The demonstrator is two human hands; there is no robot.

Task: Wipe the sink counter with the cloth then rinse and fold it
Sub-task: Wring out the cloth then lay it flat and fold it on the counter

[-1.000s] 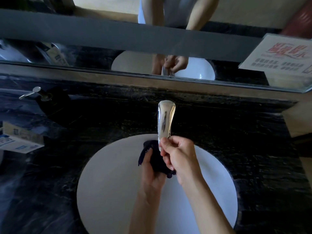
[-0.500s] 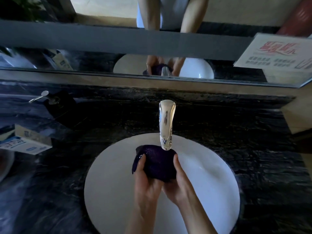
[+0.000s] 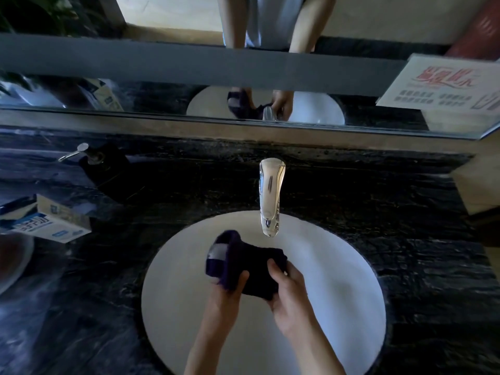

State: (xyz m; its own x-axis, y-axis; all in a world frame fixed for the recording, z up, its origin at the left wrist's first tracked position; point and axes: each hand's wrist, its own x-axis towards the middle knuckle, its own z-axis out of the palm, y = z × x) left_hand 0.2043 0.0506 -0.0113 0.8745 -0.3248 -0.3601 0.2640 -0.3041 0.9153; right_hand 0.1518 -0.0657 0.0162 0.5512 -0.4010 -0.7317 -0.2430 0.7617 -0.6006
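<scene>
A dark purple cloth [image 3: 244,263] is bunched up over the round white sink basin [image 3: 338,293], just below and left of the chrome faucet spout [image 3: 269,197]. My left hand [image 3: 230,296] grips the cloth's lower left side, thumb over the fabric. My right hand [image 3: 290,296] holds its right end with fingers curled around it. A pale label patch shows on the cloth's upper left fold. I cannot tell whether water runs from the spout.
Black marble counter [image 3: 405,239] surrounds the basin. A dark soap dispenser [image 3: 100,163] and a blue-white box [image 3: 51,223] stand at the left. A mirror [image 3: 162,101] runs along the back, with a printed sign [image 3: 443,87] at the upper right.
My right hand left the faucet and joined the left on the cloth. The cloth has since shifted left of the spout and is stretched out between both hands.
</scene>
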